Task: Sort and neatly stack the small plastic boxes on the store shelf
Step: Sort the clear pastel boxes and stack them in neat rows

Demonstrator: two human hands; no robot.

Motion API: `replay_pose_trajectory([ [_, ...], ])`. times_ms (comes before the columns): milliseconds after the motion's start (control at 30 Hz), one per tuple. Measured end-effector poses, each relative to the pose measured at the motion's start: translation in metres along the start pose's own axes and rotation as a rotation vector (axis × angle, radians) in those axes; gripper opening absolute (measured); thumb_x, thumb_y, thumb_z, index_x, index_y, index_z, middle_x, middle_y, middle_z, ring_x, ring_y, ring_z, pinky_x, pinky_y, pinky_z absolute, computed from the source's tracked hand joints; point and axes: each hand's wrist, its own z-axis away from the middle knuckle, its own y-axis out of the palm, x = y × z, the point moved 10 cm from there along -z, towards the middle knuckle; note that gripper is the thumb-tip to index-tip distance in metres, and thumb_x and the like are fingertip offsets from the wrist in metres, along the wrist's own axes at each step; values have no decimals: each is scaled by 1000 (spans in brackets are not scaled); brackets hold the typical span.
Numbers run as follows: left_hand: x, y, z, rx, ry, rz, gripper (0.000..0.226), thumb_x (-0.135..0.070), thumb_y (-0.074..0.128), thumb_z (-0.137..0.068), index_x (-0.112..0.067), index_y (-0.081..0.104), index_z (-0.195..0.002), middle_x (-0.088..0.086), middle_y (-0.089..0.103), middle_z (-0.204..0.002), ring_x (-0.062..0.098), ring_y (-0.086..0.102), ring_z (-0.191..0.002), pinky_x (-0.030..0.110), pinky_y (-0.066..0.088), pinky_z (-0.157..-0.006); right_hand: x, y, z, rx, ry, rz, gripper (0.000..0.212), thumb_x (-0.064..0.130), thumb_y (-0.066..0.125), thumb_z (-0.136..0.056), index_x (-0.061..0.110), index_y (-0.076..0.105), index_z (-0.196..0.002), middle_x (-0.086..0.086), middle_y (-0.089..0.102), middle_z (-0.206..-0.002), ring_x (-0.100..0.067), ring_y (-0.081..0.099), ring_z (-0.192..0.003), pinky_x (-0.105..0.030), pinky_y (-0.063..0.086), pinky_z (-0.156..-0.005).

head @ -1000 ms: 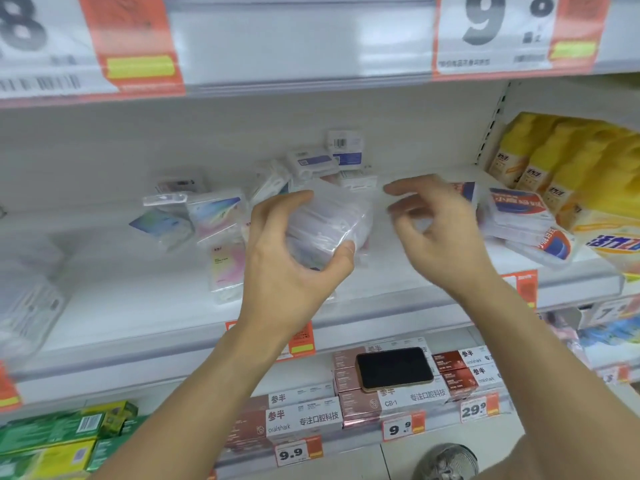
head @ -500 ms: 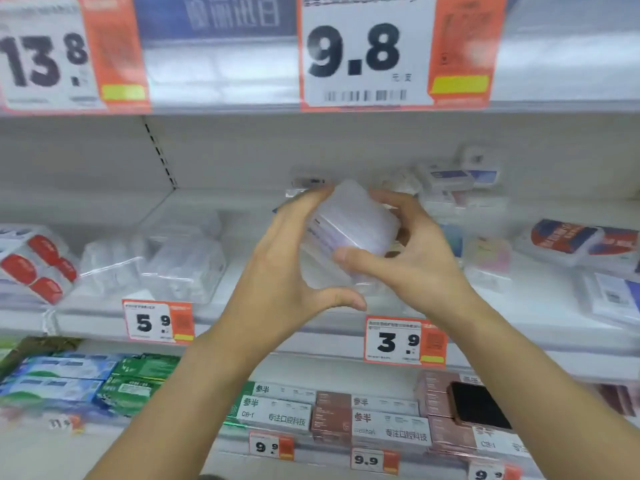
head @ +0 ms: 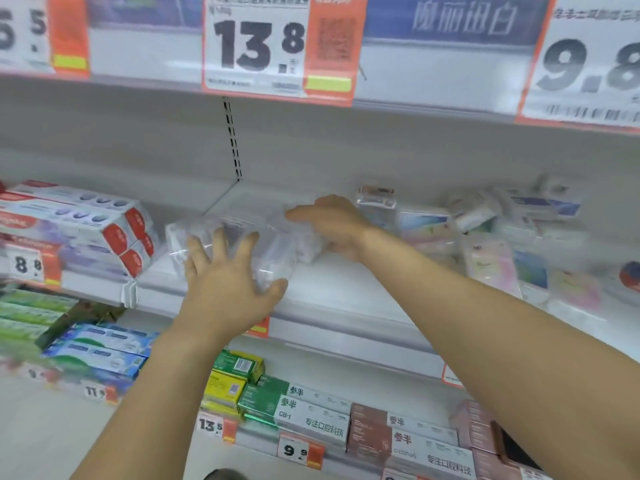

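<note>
- Clear boxes [head: 239, 244]: a blurred cluster of small transparent plastic boxes on the white shelf [head: 346, 289], near its front edge, just right of the toothpaste packs [head: 86, 230].
- Left hand [head: 225, 282]: fingers spread wide and fairly straight, palm against the front of the cluster, thumb at its lower right corner.
- Right hand [head: 332, 223]: reaches over the right end of the cluster, fingers extended leftward across its top; whether it grips a box cannot be told through the blur.
- Mixed boxes [head: 485, 237]: pastel and printed small boxes lie unsorted to the right, on the same shelf.
- Price tag [head: 256, 46]: reads 13.8, on the rail above.
</note>
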Motion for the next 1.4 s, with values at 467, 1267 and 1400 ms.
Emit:
replay_pose_trajectory([
  [467,-94,-34,13,-300,283,358,47,-41,51,-80,-14,61,-117,5,57,-120,24,42,-118,29,34,-97,11,-121,133,-408,-611,226,17,10,68,-85,26,67,-92,3,67,-102,-7,65,-91,-19,54,-76],
  [1267,-269,61,-5,2,421,465,63,-31,68,-83,-36,41,-140,-2,45,-123,19,38,-119,26,33,-92,-116,-291,153,-611,-191,519,45,26,69,-87,24,58,-130,-5,49,-135,-23,48,-126,-23,34,-100],
  [1400,-262,77,-6,111,381,436,63,-39,57,-89,-34,31,-146,3,41,-139,23,30,-131,36,28,-107,-95,-320,98,-550,-142,638,71,3,62,-83,26,40,-147,-14,29,-150,-34,35,-137,-30,33,-106],
])
